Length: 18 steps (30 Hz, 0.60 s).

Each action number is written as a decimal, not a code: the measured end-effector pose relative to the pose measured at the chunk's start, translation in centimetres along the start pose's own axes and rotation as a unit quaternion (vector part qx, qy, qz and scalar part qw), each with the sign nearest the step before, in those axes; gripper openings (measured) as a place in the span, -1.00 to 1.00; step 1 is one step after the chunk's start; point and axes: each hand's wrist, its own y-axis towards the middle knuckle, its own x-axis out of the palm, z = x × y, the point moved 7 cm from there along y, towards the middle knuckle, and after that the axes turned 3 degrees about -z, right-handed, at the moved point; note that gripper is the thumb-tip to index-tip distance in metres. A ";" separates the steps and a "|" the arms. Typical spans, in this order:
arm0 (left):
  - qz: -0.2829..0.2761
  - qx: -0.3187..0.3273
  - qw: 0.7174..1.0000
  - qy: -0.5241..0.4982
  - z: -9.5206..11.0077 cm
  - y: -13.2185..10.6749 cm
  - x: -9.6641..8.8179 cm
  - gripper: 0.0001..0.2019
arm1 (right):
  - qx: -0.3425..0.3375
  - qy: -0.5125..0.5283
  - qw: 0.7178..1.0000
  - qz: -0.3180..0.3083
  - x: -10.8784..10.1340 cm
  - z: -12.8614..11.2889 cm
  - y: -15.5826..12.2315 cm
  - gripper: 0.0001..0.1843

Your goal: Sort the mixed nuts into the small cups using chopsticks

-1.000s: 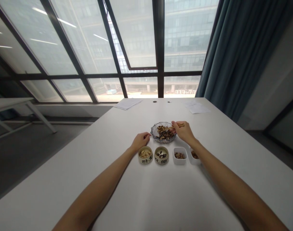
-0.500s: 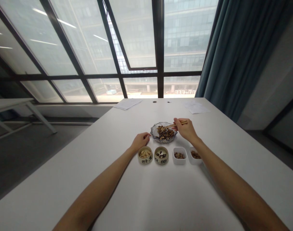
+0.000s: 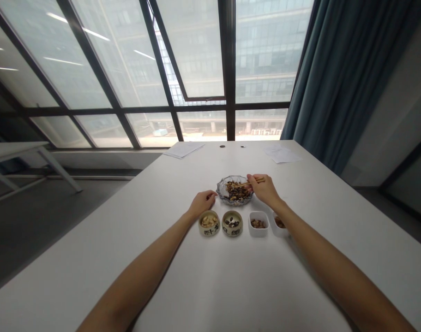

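A clear glass bowl [image 3: 223, 195] with a scalloped rim holds a dark and tan mix of nuts and seeds. My right hand [image 3: 264, 186] is closed around wooden chopsticks [image 3: 257, 180], whose tips reach into the mix. At the bowl's left edge, my left hand [image 3: 201, 203] rests on the table, fingers loosely curled with a gap by the thumb, fingertips at the rim. In front stand a round beige bowl of pale nuts [image 3: 209, 223], a matching bowl with a few dark seeds [image 3: 232, 223], and a white square dish of brown pieces [image 3: 258, 224]. My right forearm partly hides another white dish [image 3: 278, 225].
The white table [image 3: 210, 286] runs toward the windows. Papers lie at its far left [image 3: 183, 149] and far right [image 3: 283, 154], with two small dark discs or holes between them. A blue curtain [image 3: 321, 87] hangs at right; another white table [image 3: 16, 147] stands at left.
My right hand has shifted slightly left and down with the chopsticks, closer over the glass bowl's right side. My left hand stays where it was.
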 end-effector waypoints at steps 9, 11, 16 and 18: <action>-0.001 -0.002 1.000 0.003 -0.1 0.0 0.0 -0.59 | 0.010 0.050 0.997 0.063 -4.5 -5.4 -0.5 -0.57; 0.000 -0.002 1.000 0.004 -0.1 0.1 0.0 -0.59 | 0.009 0.048 0.996 0.079 -6.4 -7.4 -1.2 -0.59; 0.001 -0.006 1.000 0.005 -0.2 0.1 0.0 -0.58 | -0.040 -0.015 0.996 0.077 -10.8 -12.1 -4.5 -0.60; 0.001 -0.006 1.000 0.006 -0.2 0.1 0.0 -0.58 | -0.034 -0.052 0.996 0.071 -12.0 -13.3 -6.2 -0.58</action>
